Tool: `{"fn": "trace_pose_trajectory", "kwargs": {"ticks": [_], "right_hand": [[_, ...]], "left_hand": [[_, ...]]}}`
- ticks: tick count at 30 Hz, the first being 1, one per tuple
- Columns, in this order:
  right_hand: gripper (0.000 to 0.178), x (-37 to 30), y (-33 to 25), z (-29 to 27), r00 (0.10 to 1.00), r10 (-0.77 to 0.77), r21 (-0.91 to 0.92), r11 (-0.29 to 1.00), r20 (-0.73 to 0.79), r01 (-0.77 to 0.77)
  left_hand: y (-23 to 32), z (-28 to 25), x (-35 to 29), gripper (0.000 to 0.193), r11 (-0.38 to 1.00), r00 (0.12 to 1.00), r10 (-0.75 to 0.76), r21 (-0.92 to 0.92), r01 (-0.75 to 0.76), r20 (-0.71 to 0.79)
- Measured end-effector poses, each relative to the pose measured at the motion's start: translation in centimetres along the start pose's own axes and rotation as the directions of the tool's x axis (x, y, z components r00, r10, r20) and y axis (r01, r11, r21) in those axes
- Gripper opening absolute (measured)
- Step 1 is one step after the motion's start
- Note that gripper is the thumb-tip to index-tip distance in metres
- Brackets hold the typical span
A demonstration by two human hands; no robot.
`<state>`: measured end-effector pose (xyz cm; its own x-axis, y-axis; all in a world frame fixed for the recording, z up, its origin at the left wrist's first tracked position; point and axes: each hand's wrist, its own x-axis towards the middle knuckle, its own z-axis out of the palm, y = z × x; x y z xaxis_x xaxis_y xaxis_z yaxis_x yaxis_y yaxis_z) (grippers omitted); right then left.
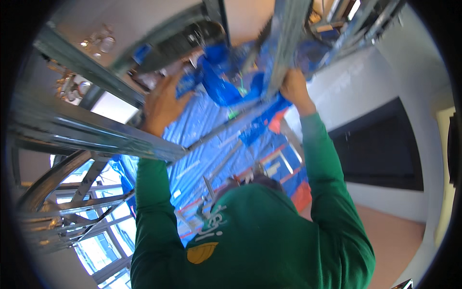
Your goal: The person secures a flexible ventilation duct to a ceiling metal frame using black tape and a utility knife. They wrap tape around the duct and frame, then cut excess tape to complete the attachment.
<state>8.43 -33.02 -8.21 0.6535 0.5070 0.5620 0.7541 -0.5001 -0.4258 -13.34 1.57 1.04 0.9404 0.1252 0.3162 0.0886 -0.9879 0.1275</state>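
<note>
Both my arms, in green sleeves, reach up into a frame of metal studs. My left hand [166, 103] is behind a long metal channel [110, 132], its fingers spread beside crumpled blue plastic [219, 79]; motion blurs it a little. My right hand [294, 86] is closed around the edge of an upright metal stud [284, 43], its fingertips partly hidden. The blue plastic hangs between my hands, and whether the left fingers touch it is unclear. A thin metal strip [224, 126] runs from the channel's end to the stud.
Large blue sheeting [192, 144] spreads below and behind the frame. More metal channels [72, 207] and windows [101, 248] are at the left. A dark rectangular panel [380, 147] is in the pale wall at right. Hanging glass lamps [103, 43] show at upper left.
</note>
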Motion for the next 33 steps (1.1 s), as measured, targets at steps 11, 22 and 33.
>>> {"fn": "trace_pose_trajectory", "kwargs": {"ticks": [11, 22, 33], "right_hand": [[0.044, -0.2, 7.3, 3.5, 0.984, -0.086, -0.254, 0.959, 0.156, 0.124], [0.030, -1.4, 10.0, 3.7, 0.925, -0.373, -0.249, 0.904, -0.065, 0.347], [0.037, -1.0, 9.0, 2.9, 0.924, -0.383, -0.414, 0.839, 0.011, 0.353]], "left_hand": [[-1.1, 2.1, 0.2, 0.071, 0.982, 0.994, 0.058, 0.183, -0.041, -0.088], [-2.7, 2.8, 1.0, 0.078, 0.980, 1.000, 0.006, 0.201, -0.009, 0.013], [-1.8, 2.5, 1.3, 0.076, 0.984, 0.999, -0.022, 0.176, 0.017, 0.026]]}}
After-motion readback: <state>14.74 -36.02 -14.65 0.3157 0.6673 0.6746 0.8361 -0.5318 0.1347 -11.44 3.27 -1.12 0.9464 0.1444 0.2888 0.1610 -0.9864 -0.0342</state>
